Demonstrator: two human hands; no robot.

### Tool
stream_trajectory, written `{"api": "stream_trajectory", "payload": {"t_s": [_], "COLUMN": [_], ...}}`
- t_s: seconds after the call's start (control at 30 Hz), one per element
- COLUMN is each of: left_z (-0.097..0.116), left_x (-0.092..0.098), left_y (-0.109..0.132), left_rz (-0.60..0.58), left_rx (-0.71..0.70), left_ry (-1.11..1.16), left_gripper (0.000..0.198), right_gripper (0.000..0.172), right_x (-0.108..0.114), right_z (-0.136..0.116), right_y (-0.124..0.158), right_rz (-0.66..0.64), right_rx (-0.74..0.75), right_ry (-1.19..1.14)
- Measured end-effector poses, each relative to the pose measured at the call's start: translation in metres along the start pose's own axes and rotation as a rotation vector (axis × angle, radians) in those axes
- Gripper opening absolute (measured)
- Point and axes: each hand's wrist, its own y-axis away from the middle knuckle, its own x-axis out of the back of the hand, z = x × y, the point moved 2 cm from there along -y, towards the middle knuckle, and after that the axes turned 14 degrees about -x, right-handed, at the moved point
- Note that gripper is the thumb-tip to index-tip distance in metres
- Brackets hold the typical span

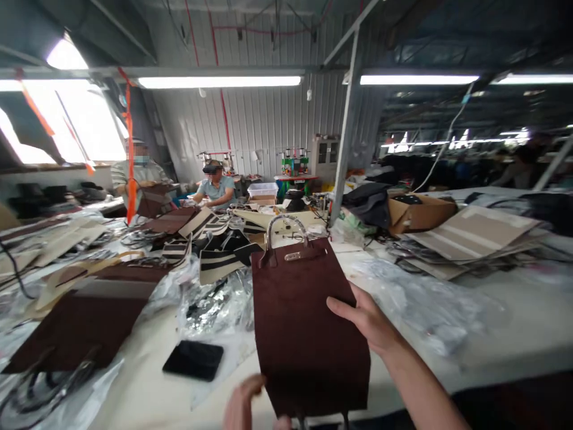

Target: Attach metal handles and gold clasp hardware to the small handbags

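A dark brown bag panel (308, 322) is held up over the white table, tilted toward me. A wrapped handle (286, 220) arches from its top edge beside a small metal fitting, and the ends of another handle show at its bottom. My right hand (364, 316) grips the panel's right edge, thumb on the front and the other fingers hidden behind. At the lower left edge is my left hand (246, 403), blurred, its fingers bent toward the panel; whether they grip it is unclear.
A black phone (193, 360) lies left of the panel. Further left is another brown panel (89, 316) with handles. Clear plastic (425, 304) spreads at right, near stacked beige panels (474, 233) and a cardboard box (421, 214). Two people sit or stand beyond the table.
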Motion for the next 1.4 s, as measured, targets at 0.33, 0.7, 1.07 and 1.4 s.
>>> {"api": "stream_trajectory", "payload": {"t_s": [0.33, 0.7, 1.07, 1.4], "left_z": [-0.005, -0.063, -0.067, -0.074], "left_x": [-0.043, -0.077, -0.068, -0.088], "left_y": [-0.076, -0.036, -0.042, -0.042], "left_rz": [-0.223, -0.234, -0.320, -0.426], "left_rx": [0.192, 0.288, 0.354, 0.370], "left_ry": [0.303, -0.009, -0.014, -0.270], "left_gripper": [0.058, 0.044, 0.048, 0.026], "right_gripper": [0.064, 0.075, 0.082, 0.087], "right_x": [0.027, 0.025, 0.023, 0.022], "right_z": [0.120, 0.182, 0.184, 0.191], "right_y": [0.025, 0.020, 0.031, 0.031], "right_rz": [0.064, 0.323, 0.311, 0.344], "right_rx": [-0.260, -0.169, -0.242, -0.304], "right_ry": [0.136, 0.685, 0.774, 0.771]}}
